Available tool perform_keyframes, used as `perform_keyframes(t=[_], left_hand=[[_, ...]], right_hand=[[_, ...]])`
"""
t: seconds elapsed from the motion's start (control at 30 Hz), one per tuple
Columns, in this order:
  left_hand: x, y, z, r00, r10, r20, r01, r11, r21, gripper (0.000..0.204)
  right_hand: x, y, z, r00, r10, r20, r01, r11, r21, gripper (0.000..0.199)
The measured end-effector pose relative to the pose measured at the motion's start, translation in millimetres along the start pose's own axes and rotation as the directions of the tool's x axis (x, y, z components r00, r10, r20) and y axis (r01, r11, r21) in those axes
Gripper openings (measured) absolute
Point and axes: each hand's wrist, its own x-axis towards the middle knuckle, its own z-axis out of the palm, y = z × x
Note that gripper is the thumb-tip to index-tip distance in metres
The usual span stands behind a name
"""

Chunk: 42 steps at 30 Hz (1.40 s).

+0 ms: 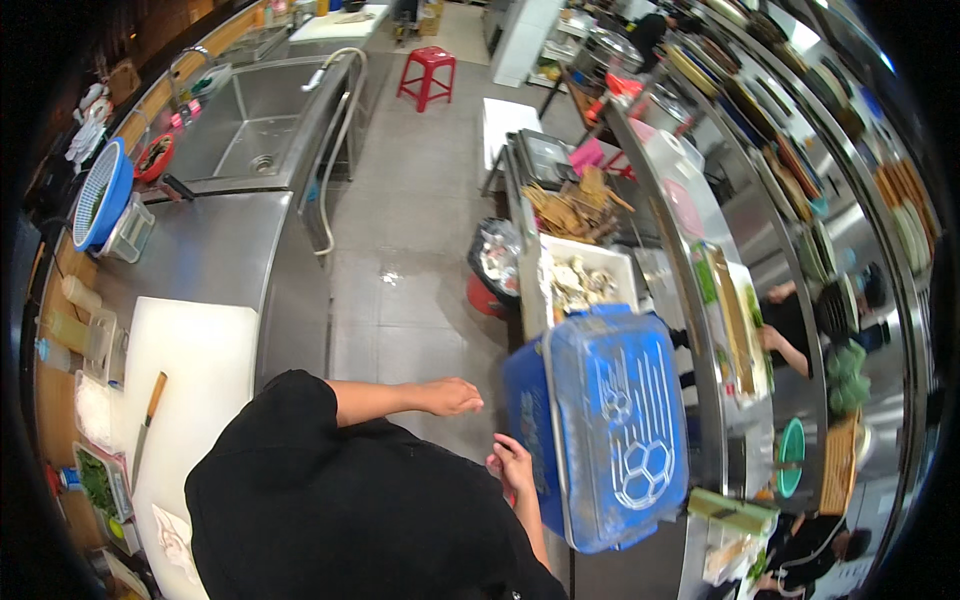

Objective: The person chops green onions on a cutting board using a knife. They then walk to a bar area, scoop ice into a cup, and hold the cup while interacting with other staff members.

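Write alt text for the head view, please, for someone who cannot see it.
A person's left hand and right hand are held out near a large blue lidded box in a kitchen; a knife lies on a white cutting board at left.

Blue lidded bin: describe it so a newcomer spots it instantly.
From the grey tiled floor, go right, past the person's right hand. The blue bin is there, nearer the person than the open white box of pale food. Unlike that box, it has a lid with white football drawings.
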Motion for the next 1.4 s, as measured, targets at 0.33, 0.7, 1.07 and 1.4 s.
perform_keyframes(t=[0.33,0.7,1.07,1.4], left_hand=[[-53.3,-101.5,-231.0,0.835,-0.482,-0.264,0.444,0.875,-0.193,0.062],[-107.5,-403.5,-325.5,0.393,-0.917,0.067,0.889,0.397,0.228,0.057],[-56.7,-469.1,-437.3,-0.121,-0.952,-0.282,0.776,0.087,-0.625,0.044],[43.5,-687.2,-665.6,0.349,-0.937,-0.003,0.936,0.349,-0.046,0.041]], right_hand=[[189.3,-28.4,54.4,0.874,0.486,-0.006,-0.471,0.844,-0.258,0.058],[414.5,-103.7,29.6,0.905,0.386,0.177,-0.109,0.615,-0.781,0.023],[772.6,-492.1,189.4,0.902,-0.289,0.322,0.428,0.704,-0.567,0.031],[923.5,-516.0,220.2,0.976,0.172,0.130,-0.101,0.899,-0.427,0.025]])
